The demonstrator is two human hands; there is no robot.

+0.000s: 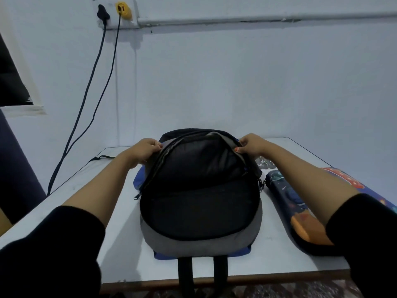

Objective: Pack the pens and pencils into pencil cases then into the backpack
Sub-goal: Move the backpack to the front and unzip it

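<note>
While flat on table [124,254], backpack [199,211] in left hand [144,152] and right hand [251,145].

We have one head-worn wide view, facing forward and down, close above the left hand [144,150] and right hand [253,145] gripping the backpack [199,214]; wall [236,82] beyond the grip.

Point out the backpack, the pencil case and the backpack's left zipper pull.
backpack [199,244], head view, on its grey front panel.
pencil case [279,194], head view, on its dark printed lid.
zipper pull [137,196], head view, on the hanging tab at the backpack's left side.
</note>
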